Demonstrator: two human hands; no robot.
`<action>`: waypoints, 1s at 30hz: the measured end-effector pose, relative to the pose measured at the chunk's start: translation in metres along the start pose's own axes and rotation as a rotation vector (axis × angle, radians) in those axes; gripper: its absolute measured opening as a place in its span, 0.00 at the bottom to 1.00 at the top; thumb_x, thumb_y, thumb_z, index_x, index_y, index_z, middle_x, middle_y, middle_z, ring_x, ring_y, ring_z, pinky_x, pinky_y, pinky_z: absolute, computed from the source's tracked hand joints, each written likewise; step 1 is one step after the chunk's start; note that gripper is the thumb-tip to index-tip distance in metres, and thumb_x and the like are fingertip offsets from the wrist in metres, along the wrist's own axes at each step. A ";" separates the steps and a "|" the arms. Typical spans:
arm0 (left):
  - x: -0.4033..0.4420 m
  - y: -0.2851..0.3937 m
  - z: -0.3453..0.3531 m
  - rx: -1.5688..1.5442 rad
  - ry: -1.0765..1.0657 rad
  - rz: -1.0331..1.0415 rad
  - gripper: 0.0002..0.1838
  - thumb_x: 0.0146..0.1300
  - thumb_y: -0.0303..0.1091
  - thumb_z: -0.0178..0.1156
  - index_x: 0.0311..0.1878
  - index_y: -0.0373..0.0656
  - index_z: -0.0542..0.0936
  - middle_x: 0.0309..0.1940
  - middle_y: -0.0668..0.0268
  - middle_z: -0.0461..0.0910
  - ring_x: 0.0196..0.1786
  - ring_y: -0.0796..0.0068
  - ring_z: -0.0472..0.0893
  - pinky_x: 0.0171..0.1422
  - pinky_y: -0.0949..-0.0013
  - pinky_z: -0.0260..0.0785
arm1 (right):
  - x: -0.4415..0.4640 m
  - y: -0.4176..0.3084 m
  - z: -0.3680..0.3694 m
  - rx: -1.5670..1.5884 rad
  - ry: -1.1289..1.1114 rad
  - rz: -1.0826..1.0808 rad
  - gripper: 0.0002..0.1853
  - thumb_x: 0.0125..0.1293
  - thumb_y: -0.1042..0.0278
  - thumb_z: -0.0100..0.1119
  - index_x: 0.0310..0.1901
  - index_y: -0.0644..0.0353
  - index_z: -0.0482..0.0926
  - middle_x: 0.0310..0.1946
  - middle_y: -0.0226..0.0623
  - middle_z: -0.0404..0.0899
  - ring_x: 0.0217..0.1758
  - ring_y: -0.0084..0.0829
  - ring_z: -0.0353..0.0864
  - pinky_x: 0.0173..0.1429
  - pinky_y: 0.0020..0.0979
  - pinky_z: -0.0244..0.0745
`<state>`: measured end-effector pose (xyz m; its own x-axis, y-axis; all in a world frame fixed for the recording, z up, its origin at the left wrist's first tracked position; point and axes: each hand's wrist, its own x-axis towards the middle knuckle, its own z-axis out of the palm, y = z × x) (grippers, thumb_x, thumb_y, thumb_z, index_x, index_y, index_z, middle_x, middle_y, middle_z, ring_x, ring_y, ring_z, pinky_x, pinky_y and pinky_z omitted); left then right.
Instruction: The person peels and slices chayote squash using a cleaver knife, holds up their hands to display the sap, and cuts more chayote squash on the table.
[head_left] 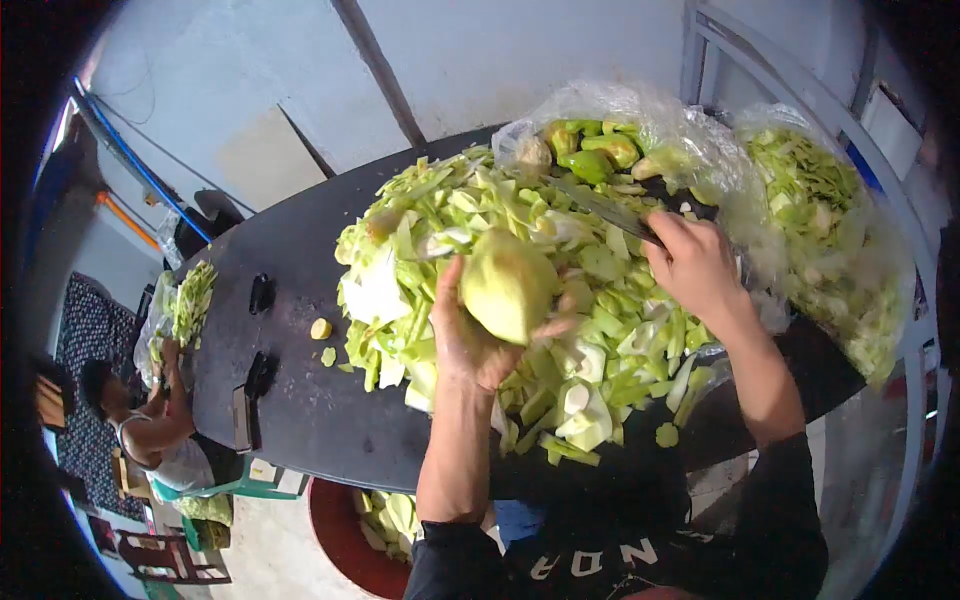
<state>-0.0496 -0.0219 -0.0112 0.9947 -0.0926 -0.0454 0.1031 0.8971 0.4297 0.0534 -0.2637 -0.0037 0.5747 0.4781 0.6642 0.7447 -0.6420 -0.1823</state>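
My left hand (462, 348) cups a pale green, peeled-looking fruit, most likely a green papaya (510, 285), from below and the side, above the heap. In my right hand (695, 265) is a knife (605, 208), its blade pointing up and left, apart from the papaya. The fingers wrap round the handle and hide most of it. Under both hands spreads a big heap of cut green pieces (600, 340), some thin slices, some wide pale chunks.
Whole green fruits (590, 165) lie in a clear plastic bag at the table's back. A bag of shreds (810, 190) stands right. Black table (290, 400) carries dark objects (261, 375) at left. A red tub (335, 535) holds pieces below; another person (150, 435) sits far left.
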 end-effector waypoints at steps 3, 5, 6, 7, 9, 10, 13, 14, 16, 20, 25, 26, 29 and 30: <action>0.013 -0.008 -0.014 -0.015 0.055 0.055 0.31 0.64 0.54 0.51 0.67 0.48 0.69 0.60 0.54 0.74 0.59 0.49 0.75 0.57 0.39 0.71 | -0.003 -0.007 -0.001 0.060 0.041 -0.026 0.13 0.54 0.73 0.65 0.42 0.57 0.75 0.30 0.42 0.80 0.33 0.49 0.81 0.34 0.44 0.76; 0.009 -0.011 -0.014 -0.074 -0.015 0.137 0.29 0.65 0.55 0.51 0.64 0.50 0.72 0.55 0.56 0.77 0.56 0.52 0.77 0.57 0.42 0.72 | -0.006 -0.013 -0.001 0.082 0.096 -0.112 0.15 0.51 0.74 0.65 0.42 0.58 0.77 0.29 0.40 0.80 0.30 0.46 0.82 0.32 0.42 0.77; 0.010 -0.011 -0.016 -0.074 -0.015 0.138 0.29 0.65 0.55 0.51 0.64 0.50 0.72 0.55 0.56 0.77 0.56 0.52 0.77 0.57 0.42 0.72 | -0.008 -0.014 0.001 0.082 0.095 -0.112 0.15 0.51 0.74 0.65 0.42 0.58 0.77 0.29 0.40 0.80 0.30 0.46 0.82 0.32 0.42 0.77; 0.008 -0.013 -0.021 -0.198 -0.086 0.154 0.28 0.66 0.55 0.50 0.64 0.50 0.73 0.55 0.56 0.78 0.57 0.53 0.77 0.59 0.43 0.71 | -0.014 -0.019 0.004 0.032 0.132 -0.215 0.15 0.50 0.75 0.65 0.43 0.60 0.79 0.29 0.39 0.80 0.28 0.42 0.81 0.30 0.39 0.77; 0.017 -0.011 -0.032 -0.409 -0.097 0.224 0.31 0.65 0.56 0.51 0.63 0.44 0.72 0.54 0.52 0.77 0.57 0.52 0.77 0.63 0.45 0.69 | -0.013 -0.034 0.002 -0.059 0.237 -0.422 0.18 0.48 0.76 0.62 0.44 0.66 0.81 0.25 0.34 0.77 0.24 0.32 0.79 0.25 0.32 0.76; 0.015 -0.012 -0.027 -0.407 -0.095 0.223 0.31 0.65 0.56 0.51 0.63 0.44 0.72 0.54 0.52 0.77 0.57 0.52 0.77 0.63 0.45 0.69 | -0.014 -0.041 0.005 -0.036 0.262 -0.471 0.17 0.50 0.77 0.60 0.44 0.67 0.81 0.23 0.32 0.73 0.23 0.30 0.77 0.25 0.30 0.75; 0.006 -0.022 -0.010 -0.249 0.108 0.243 0.31 0.67 0.59 0.50 0.60 0.43 0.74 0.52 0.54 0.79 0.53 0.54 0.79 0.60 0.51 0.72 | -0.018 -0.058 0.006 -0.018 0.213 -0.533 0.15 0.51 0.77 0.60 0.43 0.66 0.80 0.22 0.29 0.71 0.23 0.26 0.75 0.26 0.27 0.74; 0.005 -0.027 -0.012 -0.250 0.108 0.238 0.31 0.67 0.59 0.50 0.60 0.43 0.74 0.52 0.54 0.79 0.53 0.54 0.79 0.60 0.51 0.72 | -0.019 -0.061 0.008 -0.050 0.234 -0.560 0.16 0.50 0.76 0.61 0.43 0.66 0.80 0.22 0.28 0.71 0.23 0.25 0.74 0.27 0.25 0.73; 0.005 -0.033 -0.022 -0.272 -0.047 0.255 0.32 0.67 0.61 0.49 0.61 0.43 0.74 0.53 0.52 0.78 0.53 0.55 0.79 0.59 0.52 0.73 | -0.023 -0.065 0.021 0.027 0.310 -0.602 0.20 0.46 0.79 0.59 0.46 0.70 0.80 0.18 0.30 0.67 0.20 0.29 0.71 0.23 0.27 0.67; 0.022 -0.045 -0.047 -0.295 -0.046 0.153 0.34 0.67 0.65 0.47 0.61 0.44 0.73 0.54 0.54 0.77 0.54 0.57 0.79 0.59 0.56 0.74 | -0.027 -0.074 0.008 -0.090 0.239 -0.578 0.15 0.50 0.73 0.60 0.42 0.65 0.81 0.21 0.27 0.70 0.24 0.24 0.74 0.27 0.24 0.73; 0.005 -0.047 -0.012 -0.179 -0.043 0.108 0.36 0.64 0.67 0.49 0.61 0.46 0.74 0.53 0.57 0.79 0.51 0.59 0.80 0.59 0.56 0.74 | -0.032 -0.070 0.013 -0.196 0.298 -0.555 0.15 0.50 0.73 0.60 0.41 0.65 0.81 0.20 0.27 0.71 0.24 0.24 0.73 0.28 0.24 0.73; 0.003 -0.046 -0.008 -0.179 -0.037 0.106 0.36 0.64 0.67 0.49 0.61 0.46 0.74 0.53 0.57 0.79 0.51 0.59 0.80 0.59 0.56 0.74 | -0.034 -0.070 0.014 -0.192 0.295 -0.551 0.15 0.50 0.73 0.60 0.41 0.65 0.81 0.20 0.27 0.71 0.24 0.24 0.73 0.28 0.24 0.73; 0.002 -0.047 -0.006 -0.166 0.030 0.173 0.35 0.63 0.68 0.51 0.58 0.46 0.75 0.50 0.58 0.80 0.49 0.60 0.81 0.57 0.57 0.75 | -0.037 -0.069 0.015 -0.178 0.315 -0.553 0.15 0.50 0.73 0.60 0.42 0.65 0.81 0.21 0.27 0.72 0.24 0.23 0.73 0.29 0.24 0.73; 0.002 -0.046 -0.005 -0.153 0.030 0.168 0.35 0.63 0.67 0.51 0.57 0.45 0.76 0.49 0.58 0.81 0.49 0.60 0.81 0.56 0.57 0.75 | -0.036 -0.068 0.011 -0.162 0.276 -0.555 0.14 0.50 0.73 0.60 0.41 0.65 0.81 0.20 0.27 0.72 0.23 0.23 0.73 0.28 0.24 0.73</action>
<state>-0.0525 -0.0614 -0.0361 0.9972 0.0742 -0.0124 -0.0674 0.9540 0.2922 -0.0146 -0.2303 -0.0235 -0.0059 0.6071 0.7946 0.8331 -0.4365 0.3397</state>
